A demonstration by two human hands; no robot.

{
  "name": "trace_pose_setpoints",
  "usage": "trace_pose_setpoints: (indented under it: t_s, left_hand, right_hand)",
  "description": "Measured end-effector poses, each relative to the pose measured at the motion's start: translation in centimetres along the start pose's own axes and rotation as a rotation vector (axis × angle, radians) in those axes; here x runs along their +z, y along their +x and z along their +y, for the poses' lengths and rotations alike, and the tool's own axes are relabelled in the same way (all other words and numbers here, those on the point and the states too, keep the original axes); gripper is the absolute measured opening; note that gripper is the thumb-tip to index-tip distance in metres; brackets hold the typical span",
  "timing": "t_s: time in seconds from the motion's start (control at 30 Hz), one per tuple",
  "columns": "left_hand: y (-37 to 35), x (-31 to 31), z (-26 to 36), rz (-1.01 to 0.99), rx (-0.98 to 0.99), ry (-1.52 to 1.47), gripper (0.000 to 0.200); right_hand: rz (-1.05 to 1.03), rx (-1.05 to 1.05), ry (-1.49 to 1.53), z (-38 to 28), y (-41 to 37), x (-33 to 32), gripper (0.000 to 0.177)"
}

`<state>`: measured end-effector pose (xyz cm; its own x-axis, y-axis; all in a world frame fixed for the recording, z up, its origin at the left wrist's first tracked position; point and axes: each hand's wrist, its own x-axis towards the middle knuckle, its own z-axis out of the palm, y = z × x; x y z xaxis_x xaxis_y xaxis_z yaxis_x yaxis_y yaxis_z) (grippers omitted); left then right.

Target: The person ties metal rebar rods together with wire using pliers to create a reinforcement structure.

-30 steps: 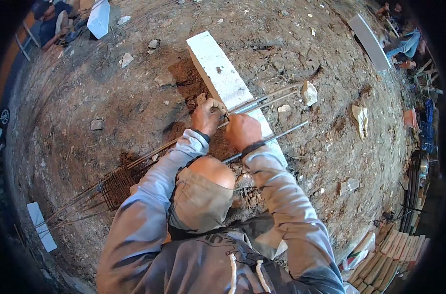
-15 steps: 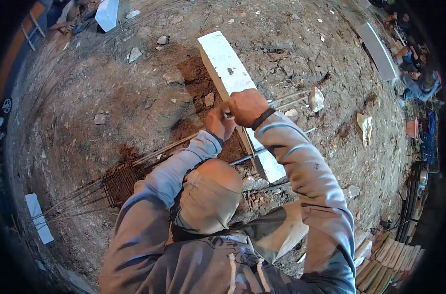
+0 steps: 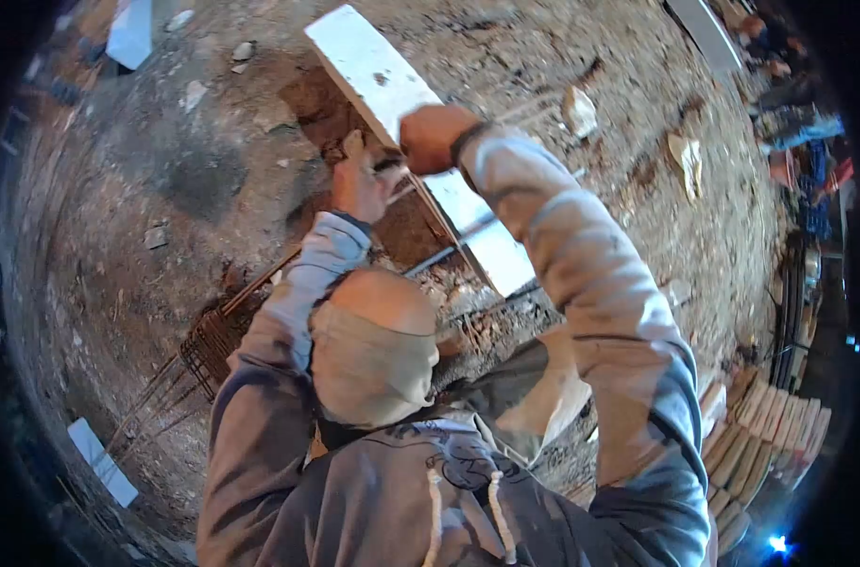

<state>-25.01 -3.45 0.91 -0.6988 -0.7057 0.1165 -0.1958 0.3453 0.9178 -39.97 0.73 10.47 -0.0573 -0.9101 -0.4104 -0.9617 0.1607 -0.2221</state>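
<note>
My left hand is beside the long edge of a white block, palm turned up and fingers apart, somewhat blurred. Over the block, my right hand is closed in a fist; what it holds is hidden. Thin metal rods run from a rusty bundle of bent wire ties up toward my hands and reappear beyond the block. A thicker bar crosses under the block's lower part.
My bent knee in beige cloth is below my hands. Rocky soil surrounds the block. More white blocks lie at the edges, with pale stones, stacked boards at lower right and other people at upper right.
My left hand has parted from my right hand, and its fingers have opened. The view has shifted, so the block and both hands appear further up and left.
</note>
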Motion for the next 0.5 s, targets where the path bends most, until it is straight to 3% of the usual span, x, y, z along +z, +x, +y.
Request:
trace_pose_setpoints:
  t_s: [0.03, 0.07, 0.13, 0.23, 0.27, 0.3, 0.37, 0.4, 0.47, 0.5]
  left_hand:
    - [0.1, 0.5, -2.1, 0.038, 0.209, 0.196, 0.018]
    - [0.1, 0.8, -0.6, 0.023, 0.206, 0.186, 0.018]
    - [0.2, 0.6, 2.2, 0.036, 0.16, 0.551, 0.013]
    - [0.3, 0.9, 1.4, 0.093, 0.284, 0.354, 0.015]
    - [0.3, 1.1, 1.2, 0.123, 0.251, 0.156, 0.021]
    - [0.5, 1.0, 0.7, 0.116, 0.255, 0.152, 0.021]
    - [0.7, 1.0, 0.0, 0.087, -0.173, 0.053, 0.022]
    - [0.8, 0.9, 1.1, 0.081, -0.291, -0.035, 0.023]
    - [0.9, 0.7, 0.5, 0.05, -0.415, -0.271, 0.023]
    - [0.8, 0.8, 0.5, 0.055, -0.458, -0.422, 0.024]
  right_hand:
    - [0.039, 0.015, 0.046, 0.1, 0.4, -0.1, 0.019]
    - [0.057, 0.023, 0.039, 0.2, 0.5, -0.4, 0.017]
    - [0.069, 0.038, 0.041, 0.3, 0.0, -0.3, 0.016]
    - [0.634, -0.258, -0.251, 0.5, -2.7, -1.0, 0.015]
    - [0.808, -0.352, -0.1, 1.2, -4.6, -1.9, 0.014]
    - [1.016, -0.329, 0.099, 2.5, -6.0, -1.8, 0.014]
    - [1.25, -0.064, 0.316, 4.8, -12.5, -1.9, 0.013]
    - [1.4, 0.283, 0.324, 6.6, -15.1, -0.1, 0.005]
    - [1.405, 0.927, 0.947, 11.2, -20.4, 8.0, 0.009]
    - [1.141, 1.158, 0.61, 16.9, -23.0, 19.5, 0.02]
